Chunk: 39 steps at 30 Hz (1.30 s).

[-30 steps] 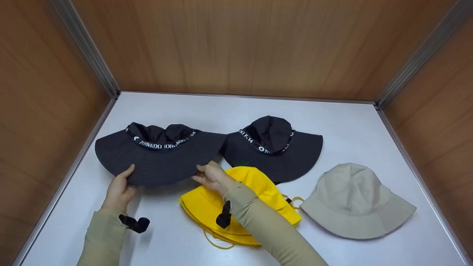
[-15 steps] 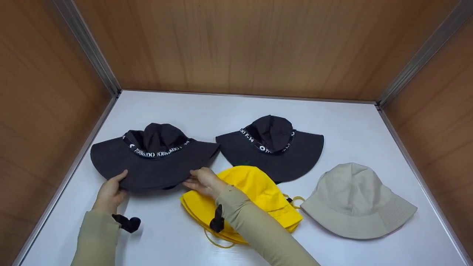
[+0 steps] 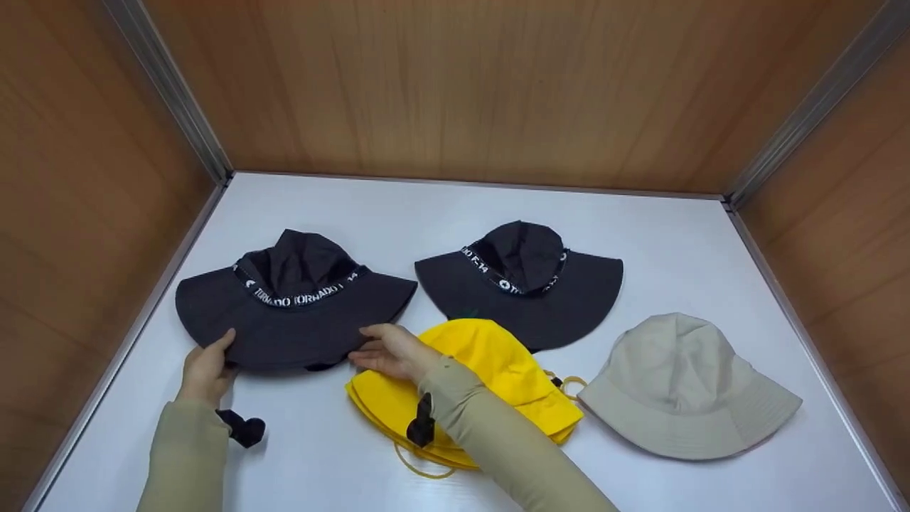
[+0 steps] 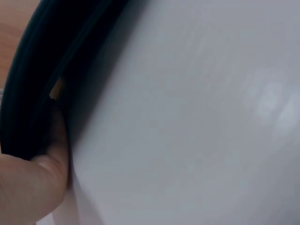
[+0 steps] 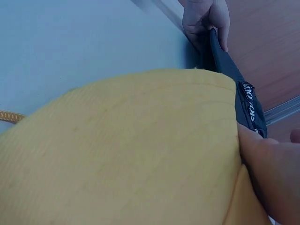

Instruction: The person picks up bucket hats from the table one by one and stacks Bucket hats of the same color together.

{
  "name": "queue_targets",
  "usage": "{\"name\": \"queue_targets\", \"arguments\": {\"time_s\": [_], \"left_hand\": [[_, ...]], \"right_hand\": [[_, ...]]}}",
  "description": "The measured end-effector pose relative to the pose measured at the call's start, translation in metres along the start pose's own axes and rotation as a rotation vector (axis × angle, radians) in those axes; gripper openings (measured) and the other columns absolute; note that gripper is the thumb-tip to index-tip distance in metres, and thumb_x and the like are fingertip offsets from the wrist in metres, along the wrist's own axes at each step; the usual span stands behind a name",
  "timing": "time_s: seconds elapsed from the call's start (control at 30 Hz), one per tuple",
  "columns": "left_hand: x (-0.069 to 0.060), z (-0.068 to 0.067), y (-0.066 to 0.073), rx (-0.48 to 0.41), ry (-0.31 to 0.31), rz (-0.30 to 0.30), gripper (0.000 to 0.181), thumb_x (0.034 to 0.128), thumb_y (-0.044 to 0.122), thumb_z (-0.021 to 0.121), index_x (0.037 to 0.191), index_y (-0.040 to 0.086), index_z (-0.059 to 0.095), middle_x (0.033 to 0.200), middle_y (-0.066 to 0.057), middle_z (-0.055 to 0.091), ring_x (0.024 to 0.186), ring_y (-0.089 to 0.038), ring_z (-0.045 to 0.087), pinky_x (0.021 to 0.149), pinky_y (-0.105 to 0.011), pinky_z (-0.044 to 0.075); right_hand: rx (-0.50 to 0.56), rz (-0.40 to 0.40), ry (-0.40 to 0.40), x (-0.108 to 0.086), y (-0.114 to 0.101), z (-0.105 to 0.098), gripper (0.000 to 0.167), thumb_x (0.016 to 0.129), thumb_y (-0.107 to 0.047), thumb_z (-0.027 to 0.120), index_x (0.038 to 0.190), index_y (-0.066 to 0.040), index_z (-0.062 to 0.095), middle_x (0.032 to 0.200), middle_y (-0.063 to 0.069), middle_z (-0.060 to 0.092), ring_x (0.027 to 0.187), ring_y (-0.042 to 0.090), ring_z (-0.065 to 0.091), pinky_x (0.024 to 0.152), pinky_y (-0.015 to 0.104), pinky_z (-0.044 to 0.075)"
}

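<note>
A dark wide-brimmed bucket hat (image 3: 291, 331), its lettered inner band showing, sits on the left of the white tabletop with the crown toward the back. My left hand (image 3: 206, 366) grips its front left brim, thumb on top and fingers underneath; the left wrist view shows the dark brim (image 4: 28, 108) in that hand. At the front right of the same brim is my right hand (image 3: 394, 350), thumb above the edge and fingers below, pinching it. My right forearm crosses over a folded yellow hat (image 3: 490, 355), which fills much of the right wrist view.
A second dark hat (image 3: 526, 313) lies right of the held one, behind the yellow hat. A beige bucket hat (image 3: 675, 398) rests at the right. Yellow cord (image 3: 419, 469) trails by the yellow hat. Wooden panels (image 3: 455, 85) enclose the back and sides.
The held dark hat has moved slightly left and toward me, down to the tabletop, clear of the second dark hat. Its crown stands fuller. Both hands have moved left with it.
</note>
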<state>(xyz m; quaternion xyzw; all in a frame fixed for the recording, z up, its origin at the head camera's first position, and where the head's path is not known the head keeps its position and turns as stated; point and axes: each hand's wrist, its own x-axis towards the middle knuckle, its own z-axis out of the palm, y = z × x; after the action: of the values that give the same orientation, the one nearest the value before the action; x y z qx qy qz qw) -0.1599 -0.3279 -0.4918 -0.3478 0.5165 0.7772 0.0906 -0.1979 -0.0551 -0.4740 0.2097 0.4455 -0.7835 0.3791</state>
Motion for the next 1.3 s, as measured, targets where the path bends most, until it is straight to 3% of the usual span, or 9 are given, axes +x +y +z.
{"name": "queue_targets", "arguments": {"time_s": [0.23,0.47,0.6,0.73,0.9,1.03,1.13,1.23,1.3], "left_hand": [[-0.004,0.011,-0.001,-0.096,0.141,0.054,0.067,0.0996,0.025,0.039,0.151,0.013,-0.002,0.158,0.008,0.000,0.142,-0.003,0.007,0.113,-0.018,0.016],[-0.010,0.030,-0.003,-0.096,0.288,0.146,0.066,0.0995,0.024,0.032,0.150,0.007,-0.006,0.158,0.000,0.001,0.144,-0.008,0.008,0.112,-0.016,0.018],[-0.014,0.037,-0.005,-0.082,0.394,0.142,0.067,0.0977,0.028,0.033,0.152,0.012,-0.003,0.156,-0.004,-0.001,0.142,-0.012,0.011,0.111,-0.017,0.020],[-0.018,0.044,-0.008,0.004,0.476,0.118,0.071,0.0953,0.031,0.037,0.152,0.014,-0.002,0.151,-0.009,-0.009,0.139,-0.017,0.004,0.113,-0.021,0.017],[-0.023,0.058,-0.007,-0.009,0.462,0.162,0.071,0.0953,0.028,0.040,0.151,0.022,-0.003,0.149,-0.008,-0.014,0.137,-0.016,-0.003,0.113,-0.020,0.013],[-0.031,0.075,-0.006,-0.023,0.430,0.232,0.065,0.0954,0.024,0.042,0.149,0.024,0.004,0.148,-0.007,-0.014,0.136,-0.016,-0.003,0.112,-0.020,0.014],[-0.039,0.088,-0.006,-0.011,0.408,0.321,0.061,0.0948,0.018,0.044,0.146,0.020,0.011,0.147,-0.007,-0.011,0.136,-0.017,-0.002,0.112,-0.023,0.013],[-0.048,0.103,-0.007,-0.026,0.361,0.418,0.050,0.0937,0.012,0.044,0.139,0.015,0.022,0.144,-0.007,-0.004,0.135,-0.017,0.001,0.112,-0.023,0.012],[-0.054,0.115,-0.008,-0.060,0.313,0.477,0.041,0.0932,0.008,0.044,0.131,0.013,0.030,0.137,-0.006,0.007,0.130,-0.016,0.012,0.108,-0.021,0.017]], "right_hand": [[-0.018,0.015,-0.014,-0.010,-0.010,-0.001,0.045,0.095,-0.008,0.050,0.137,0.006,0.039,0.145,0.034,0.025,0.128,0.044,0.041,0.105,0.045,0.038],[-0.075,-0.029,-0.066,-0.019,-0.023,-0.010,0.044,0.096,-0.008,0.047,0.136,0.007,0.038,0.141,0.033,0.031,0.127,0.043,0.042,0.106,0.044,0.038],[-0.084,-0.052,-0.062,-0.023,-0.030,-0.017,0.042,0.096,-0.008,0.047,0.135,0.007,0.040,0.136,0.030,0.040,0.126,0.041,0.045,0.105,0.044,0.039],[-0.080,-0.075,-0.081,-0.027,-0.036,-0.024,0.042,0.097,-0.009,0.046,0.135,0.009,0.042,0.119,0.024,0.051,0.121,0.037,0.049,0.106,0.043,0.038],[-0.078,-0.105,-0.131,-0.033,-0.043,-0.033,0.030,0.098,-0.009,0.043,0.121,0.008,0.052,0.097,0.014,0.057,0.098,0.026,0.056,0.107,0.042,0.037],[-0.070,-0.132,-0.197,-0.041,-0.052,-0.045,0.021,0.099,-0.009,0.041,0.096,-0.002,0.061,0.089,0.008,0.060,0.087,0.020,0.058,0.093,0.034,0.047],[-0.066,-0.157,-0.223,-0.048,-0.059,-0.055,0.027,0.099,-0.009,0.039,0.085,-0.007,0.063,0.084,0.006,0.061,0.082,0.017,0.058,0.079,0.027,0.050],[-0.071,-0.187,-0.226,-0.055,-0.065,-0.066,0.029,0.099,-0.009,0.038,0.083,-0.009,0.063,0.083,0.004,0.060,0.079,0.015,0.056,0.077,0.026,0.049],[-0.082,-0.210,-0.231,-0.060,-0.069,-0.073,0.030,0.100,-0.009,0.037,0.084,-0.010,0.063,0.083,0.003,0.060,0.079,0.015,0.055,0.078,0.026,0.048]]}}
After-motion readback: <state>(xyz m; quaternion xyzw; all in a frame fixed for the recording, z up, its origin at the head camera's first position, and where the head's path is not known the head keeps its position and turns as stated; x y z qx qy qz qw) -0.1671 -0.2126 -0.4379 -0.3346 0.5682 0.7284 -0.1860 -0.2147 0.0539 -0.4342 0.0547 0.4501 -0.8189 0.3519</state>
